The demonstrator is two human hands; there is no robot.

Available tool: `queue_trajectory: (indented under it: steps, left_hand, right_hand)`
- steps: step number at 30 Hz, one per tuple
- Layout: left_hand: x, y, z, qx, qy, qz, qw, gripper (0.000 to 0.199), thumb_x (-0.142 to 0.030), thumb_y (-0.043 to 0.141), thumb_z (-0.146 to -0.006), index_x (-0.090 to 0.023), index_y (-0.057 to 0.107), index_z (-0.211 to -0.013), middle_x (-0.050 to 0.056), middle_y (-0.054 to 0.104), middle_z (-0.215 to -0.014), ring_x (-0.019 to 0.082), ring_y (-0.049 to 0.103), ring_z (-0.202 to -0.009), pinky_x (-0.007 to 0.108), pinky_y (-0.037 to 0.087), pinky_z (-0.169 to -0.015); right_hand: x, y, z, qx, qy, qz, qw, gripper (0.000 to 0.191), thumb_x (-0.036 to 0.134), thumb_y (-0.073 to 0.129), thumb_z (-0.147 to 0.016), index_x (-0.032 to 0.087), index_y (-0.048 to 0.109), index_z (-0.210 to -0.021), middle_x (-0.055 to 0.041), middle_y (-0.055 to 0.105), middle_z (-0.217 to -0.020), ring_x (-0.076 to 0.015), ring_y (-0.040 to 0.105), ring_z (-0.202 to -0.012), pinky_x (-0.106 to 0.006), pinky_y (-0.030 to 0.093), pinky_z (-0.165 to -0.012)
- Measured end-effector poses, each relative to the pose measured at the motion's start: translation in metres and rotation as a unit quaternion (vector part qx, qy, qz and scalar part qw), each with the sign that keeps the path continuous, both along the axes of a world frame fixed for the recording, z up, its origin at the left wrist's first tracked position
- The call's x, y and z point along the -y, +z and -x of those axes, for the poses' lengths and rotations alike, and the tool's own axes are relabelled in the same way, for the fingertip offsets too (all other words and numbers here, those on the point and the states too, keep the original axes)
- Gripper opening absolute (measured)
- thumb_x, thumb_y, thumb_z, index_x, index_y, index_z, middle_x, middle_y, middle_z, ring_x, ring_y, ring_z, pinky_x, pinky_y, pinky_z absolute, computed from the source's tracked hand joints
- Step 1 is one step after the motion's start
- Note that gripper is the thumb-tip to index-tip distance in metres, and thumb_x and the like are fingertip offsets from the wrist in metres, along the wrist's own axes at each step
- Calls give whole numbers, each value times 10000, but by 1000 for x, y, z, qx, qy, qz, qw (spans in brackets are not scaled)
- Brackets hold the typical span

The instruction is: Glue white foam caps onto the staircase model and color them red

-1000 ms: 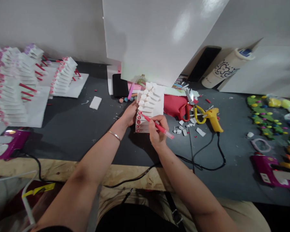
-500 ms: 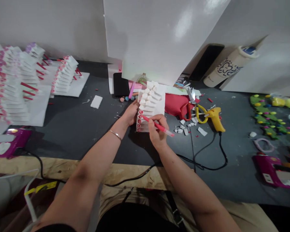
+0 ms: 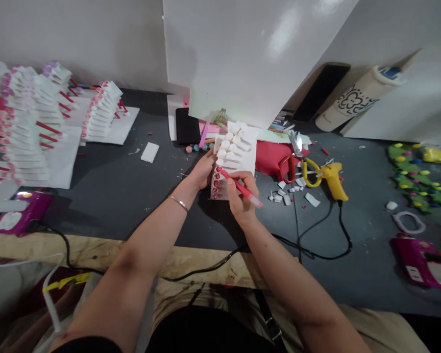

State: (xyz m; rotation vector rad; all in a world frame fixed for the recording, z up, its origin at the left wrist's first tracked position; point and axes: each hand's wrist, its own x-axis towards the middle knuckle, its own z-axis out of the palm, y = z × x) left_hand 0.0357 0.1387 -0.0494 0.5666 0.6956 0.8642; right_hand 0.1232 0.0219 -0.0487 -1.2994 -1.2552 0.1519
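My right hand (image 3: 243, 196) is closed around a red felt-tip pen (image 3: 244, 190), its tip on a round white end of a white foam model (image 3: 248, 154). That model carries stacked white slabs with round ends along its left side. The lower ends near me bear red swirls, while the upper ones are plain white. My left hand (image 3: 203, 172) grips the model's left edge, its fingertips partly hidden behind it. Right of the model are a red sheet (image 3: 270, 156), scissors with red and yellow handles (image 3: 309, 172), and small white scraps (image 3: 286, 198).
Several similar models (image 3: 99, 115) with red and purple ends stand at left. A yellow glue gun (image 3: 336, 181) trails a black cord (image 3: 347, 247) towards me. Beyond are a dark phone (image 3: 187, 126), a tall white panel (image 3: 238, 59) and a white tumbler (image 3: 356, 100). A magenta box (image 3: 419, 262) sits at right.
The pen tip has moved slightly up the row of round ends, to the uppermost red one. My left hand keeps its hold. The whole view has shifted a little.
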Motion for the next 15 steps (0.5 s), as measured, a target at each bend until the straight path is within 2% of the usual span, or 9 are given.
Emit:
queue_trajectory:
  steps: [7, 11, 15]
  left_hand:
    - [1, 1, -1, -3, 11, -1, 1000, 259, -76, 669, -858, -161, 698, -1101, 64, 802, -944, 232, 770, -940, 397, 564, -980]
    - [2, 3, -1, 5, 15, 11, 1000, 251, -100, 688, -873, -165, 706, -1114, 66, 805, -969, 232, 770, -964, 394, 561, -995]
    - [3, 5, -1, 10, 13, 15, 1000, 282, -88, 664, -890, -166, 702, -1158, 69, 808, -975, 237, 769, -989, 394, 561, -1002]
  right_hand:
    - [1, -2, -1, -3, -8, -8, 1000, 150, 348, 593, -937, 234, 645, -855, -6, 677, -787, -208, 620, -771, -401, 471, -807]
    - [0, -1, 1, 11, 3, 6, 1000, 135, 348, 597, -941, 236, 667, -910, -11, 702, -822, -209, 629, -788, -409, 470, -823]
    - [1, 0, 1, 9, 5, 3, 1000, 137, 337, 587, -939, 235, 655, -878, -3, 688, -800, -205, 625, -777, -410, 461, -824]
